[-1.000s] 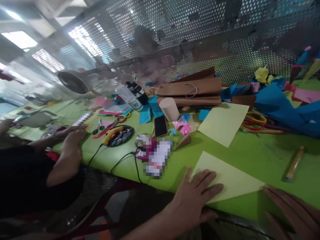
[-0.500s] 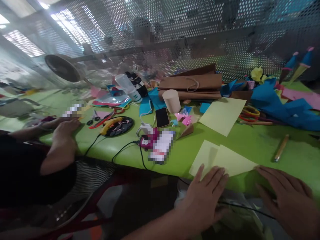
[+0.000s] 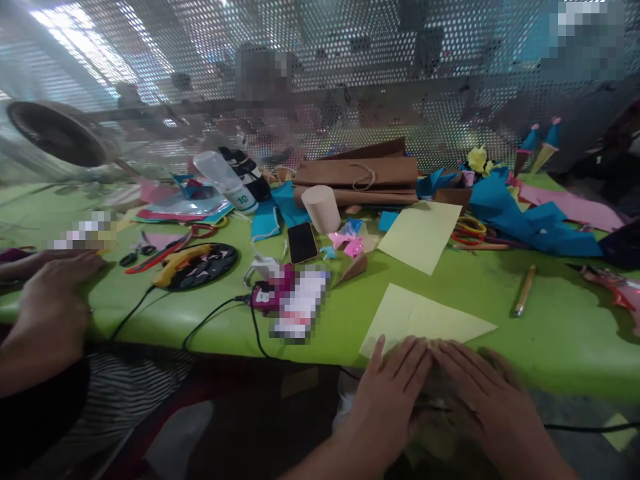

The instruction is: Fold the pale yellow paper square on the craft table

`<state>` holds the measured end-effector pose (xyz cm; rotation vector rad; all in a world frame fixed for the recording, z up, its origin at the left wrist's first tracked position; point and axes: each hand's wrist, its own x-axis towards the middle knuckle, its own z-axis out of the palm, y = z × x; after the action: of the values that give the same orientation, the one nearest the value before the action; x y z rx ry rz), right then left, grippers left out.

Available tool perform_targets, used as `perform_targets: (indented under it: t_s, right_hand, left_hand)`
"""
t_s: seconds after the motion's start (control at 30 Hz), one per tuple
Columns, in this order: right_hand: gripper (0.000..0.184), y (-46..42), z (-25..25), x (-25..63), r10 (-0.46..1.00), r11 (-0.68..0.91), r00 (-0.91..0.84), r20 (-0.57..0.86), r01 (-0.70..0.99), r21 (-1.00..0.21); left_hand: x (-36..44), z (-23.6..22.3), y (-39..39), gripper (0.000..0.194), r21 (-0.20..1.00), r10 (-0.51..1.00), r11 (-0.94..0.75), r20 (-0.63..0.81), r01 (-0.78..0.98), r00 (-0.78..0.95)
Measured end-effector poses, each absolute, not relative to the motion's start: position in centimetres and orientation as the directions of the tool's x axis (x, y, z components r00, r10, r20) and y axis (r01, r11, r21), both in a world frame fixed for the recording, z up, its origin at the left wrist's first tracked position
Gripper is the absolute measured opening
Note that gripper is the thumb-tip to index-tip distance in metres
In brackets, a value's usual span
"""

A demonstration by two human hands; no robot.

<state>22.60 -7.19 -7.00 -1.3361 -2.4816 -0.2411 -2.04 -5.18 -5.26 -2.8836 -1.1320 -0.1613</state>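
A pale yellow sheet of paper point(image 3: 425, 313), partly folded over, lies at the front edge of the green table point(image 3: 350, 333). My left hand point(image 3: 395, 380) rests flat on its near edge, fingers stretched out. Beside it my right hand point(image 3: 483, 380) also lies flat on the near edge, its fingertips meeting those of the left. Neither hand grips anything. Another yellow sheet point(image 3: 420, 237) lies flat farther back. Right of the folded sheet is a pencil point(image 3: 525, 291).
Left of the paper are a phone with a lit, blurred screen point(image 3: 303, 303), a purple power adapter point(image 3: 270, 293), a dark phone point(image 3: 302, 243) and a cream roll point(image 3: 321, 208). Farther left lie scissors point(image 3: 137, 250) and a co-worker's arm point(image 3: 50, 307). Pliers point(image 3: 610, 283) lie at the right.
My right hand has moved left from the paper's right corner to beside my left hand. The left hand stays on the near edge. The view has turned right.
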Motion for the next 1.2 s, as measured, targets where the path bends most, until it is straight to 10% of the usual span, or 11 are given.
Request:
perform_targets:
  t_s: [0.3, 0.63, 1.2]
  right_hand:
    - [0.053, -7.1, -7.8, 28.3, 0.892, 0.289, -0.239, 0.384, 0.954, -0.079]
    - [0.066, -6.0, -8.5, 27.3, 0.79, 0.481, -0.428, 0.44, 0.876, -0.011]
    - [0.066, -8.1, -10.9, 28.0, 0.768, 0.46, -0.38, 0.515, 0.888, -0.031]
  left_hand:
    - [-6.1, -4.9, -6.0, 0.061, -0.017, 0.694, -0.71, 0.155, 0.704, 0.703]
    - [-6.7, -2.6, -1.6, 0.056, 0.24, 0.66, -0.739, 0.072, 0.63, 0.748]
    - [-9.3, -4.3, -3.6, 0.053, 0.107, 0.842, -0.526, 0.204, 0.844, 0.499]
